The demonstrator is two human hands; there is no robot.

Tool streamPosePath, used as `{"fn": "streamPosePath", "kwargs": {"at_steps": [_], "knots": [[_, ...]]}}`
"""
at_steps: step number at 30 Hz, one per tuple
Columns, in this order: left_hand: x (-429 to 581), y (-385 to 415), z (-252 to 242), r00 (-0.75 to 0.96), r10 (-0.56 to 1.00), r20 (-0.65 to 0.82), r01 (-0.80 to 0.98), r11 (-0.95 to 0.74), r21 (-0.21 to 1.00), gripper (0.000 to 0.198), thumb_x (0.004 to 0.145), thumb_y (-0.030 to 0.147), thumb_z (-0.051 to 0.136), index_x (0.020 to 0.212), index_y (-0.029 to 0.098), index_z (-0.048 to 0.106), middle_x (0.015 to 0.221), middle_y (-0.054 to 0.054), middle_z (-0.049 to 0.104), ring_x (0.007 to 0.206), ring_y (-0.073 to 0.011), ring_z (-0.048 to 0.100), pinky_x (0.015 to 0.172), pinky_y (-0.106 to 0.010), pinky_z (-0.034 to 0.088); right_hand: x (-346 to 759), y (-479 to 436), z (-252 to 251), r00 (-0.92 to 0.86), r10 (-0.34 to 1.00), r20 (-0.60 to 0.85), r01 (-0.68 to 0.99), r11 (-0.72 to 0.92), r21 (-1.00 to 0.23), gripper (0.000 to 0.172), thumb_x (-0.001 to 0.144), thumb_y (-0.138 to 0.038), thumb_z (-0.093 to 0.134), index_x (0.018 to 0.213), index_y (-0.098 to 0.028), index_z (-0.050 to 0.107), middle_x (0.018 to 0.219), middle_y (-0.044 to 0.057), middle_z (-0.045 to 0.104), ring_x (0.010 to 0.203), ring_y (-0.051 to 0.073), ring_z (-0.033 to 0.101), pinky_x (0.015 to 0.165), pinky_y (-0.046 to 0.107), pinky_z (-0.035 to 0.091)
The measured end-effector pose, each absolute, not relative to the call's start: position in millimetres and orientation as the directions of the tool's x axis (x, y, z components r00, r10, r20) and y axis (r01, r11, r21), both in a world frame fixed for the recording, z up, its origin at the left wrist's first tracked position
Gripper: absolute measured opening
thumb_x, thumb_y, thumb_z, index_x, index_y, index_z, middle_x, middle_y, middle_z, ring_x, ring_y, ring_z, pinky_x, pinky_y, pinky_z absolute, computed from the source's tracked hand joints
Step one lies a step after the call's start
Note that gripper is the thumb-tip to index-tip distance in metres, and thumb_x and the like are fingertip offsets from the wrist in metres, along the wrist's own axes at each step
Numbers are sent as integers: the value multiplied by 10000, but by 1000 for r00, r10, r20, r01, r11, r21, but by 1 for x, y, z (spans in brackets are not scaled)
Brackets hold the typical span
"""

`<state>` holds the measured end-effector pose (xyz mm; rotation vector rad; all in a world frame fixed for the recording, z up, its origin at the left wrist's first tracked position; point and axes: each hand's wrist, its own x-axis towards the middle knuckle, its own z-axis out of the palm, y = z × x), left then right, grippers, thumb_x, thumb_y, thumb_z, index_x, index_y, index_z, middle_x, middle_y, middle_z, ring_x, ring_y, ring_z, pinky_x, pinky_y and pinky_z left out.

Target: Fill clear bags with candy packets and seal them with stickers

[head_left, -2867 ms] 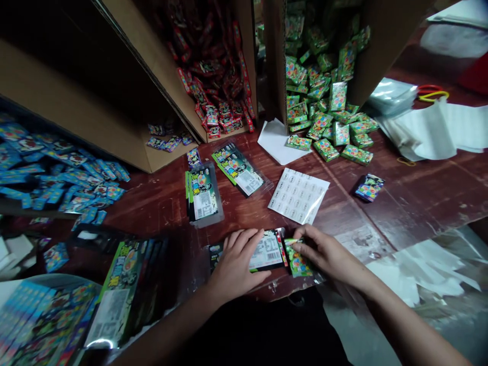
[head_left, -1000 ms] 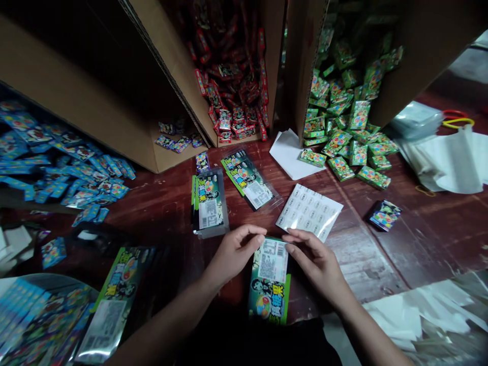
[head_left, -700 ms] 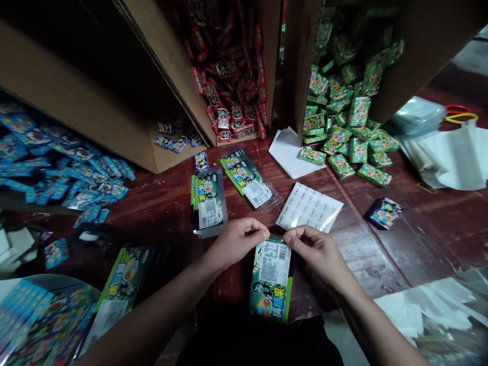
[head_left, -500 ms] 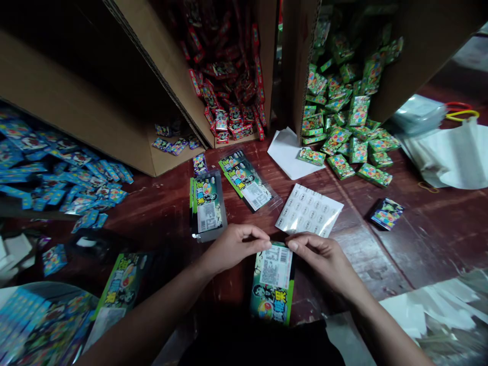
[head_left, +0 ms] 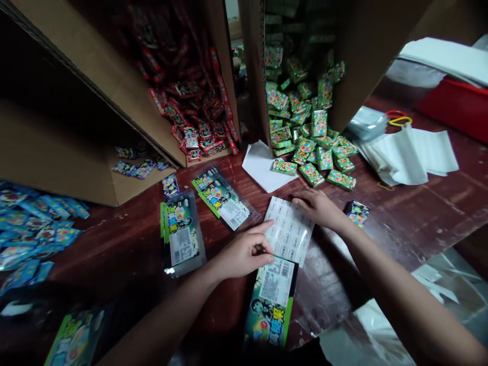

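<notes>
Dark red wooden table (head_left: 400,203) takes up most of the view. Far side: cartons (head_left: 122,91) open toward the person, one with red boxes (head_left: 190,137), one with green boxes (head_left: 320,122) spilling out. Two small stacks of like packets (head_left: 181,234) lie left of centre. Near edge, centre: printed packet (head_left: 270,305), label up, flat, its top end at the lower part of the sticker sheet (head_left: 290,234), which lies just beyond.

Step in hand, my read: getting a round sticker off the sheet, packet waiting. Next move calls for a clean fingertip hold on one sticker's edge, sheet flat, packet end steady.

Grip: right hand (head_left: 320,206) at the sheet's top right corner, fingers bent, thumb close to index; can't tell if anything's pinched. Left hand (head_left: 244,249): index stretched to the sheet's left edge, thumb at the packet's top end, other fingers curled; can't tell if the packet is clamped or just pressed.

Smallest: purple box (head_left: 357,212), just behind the right forearm (head_left: 389,269), not in use.
</notes>
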<state>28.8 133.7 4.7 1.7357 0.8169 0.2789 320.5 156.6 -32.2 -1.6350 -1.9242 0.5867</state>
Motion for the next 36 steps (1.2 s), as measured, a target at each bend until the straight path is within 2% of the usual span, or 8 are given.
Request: {"fn": "streamPosePath", "kwargs": {"at_steps": [5,10,13,17,20,23,31,36], "knots": [[37,139,-8,732,637,-241,405,-122,906,23,803,156,700,809,171,684,1520,-164,461,1262,-287,602,701,-279,495,319,167,-41,-221,970,100,733,232,-639,200,934,-328,549,904,-204,702,895,50,738,849,211,648,884,375,448],[38,141,-13,723,648,-239,401,-113,909,35,792,150,697,804,182,695,1486,-153,511,1295,-291,575,764,-306,515,315,144,-25,-286,953,97,726,281,-627,200,947,-381,573,907,-232,699,925,67,703,880,234,591,879,404,416],[38,140,-14,721,655,-226,372,-91,924,23,792,163,696,780,182,699,1408,-133,593,1300,-296,569,778,-300,523,310,120,-4,-317,942,114,602,293,-743,185,963,-386,573,919,-244,683,922,60,675,897,228,586,885,400,437],[36,130,-8,670,704,-235,363,-35,931,41,785,199,710,818,175,703,1425,-124,553,1001,-225,696,773,-304,534,297,92,19,-249,967,-48,266,21,-964,219,941,-390,620,1114,-256,617,920,29,626,832,179,595,762,313,498],[34,122,-1,659,725,-198,322,-35,946,80,788,205,700,864,182,695,1302,-112,608,1007,-211,667,852,-321,520,286,82,26,-375,891,-256,90,-240,-967,485,904,-384,662,1338,-276,475,928,9,598,813,152,585,705,274,504],[35,117,1,670,712,-212,307,-5,952,112,801,214,676,907,178,672,1116,-88,667,922,-186,652,824,-307,513,274,82,28,-459,818,-345,27,-375,-927,504,873,-372,689,1319,-258,484,899,-11,600,785,127,587,713,258,511],[37,113,2,672,681,-291,313,95,945,151,826,234,650,957,159,636,877,-25,660,779,-141,596,729,-261,473,259,80,16,-431,854,-292,128,-262,-956,488,900,-358,644,1323,-241,431,859,-13,605,755,134,595,697,266,521],[35,110,4,682,677,-276,277,110,955,152,834,220,643,967,147,635,919,-54,674,849,-171,626,776,-292,491,258,62,17,-325,944,-65,425,84,-901,623,925,-268,643,1446,-259,302,995,33,620,865,173,587,793,336,486]]}}
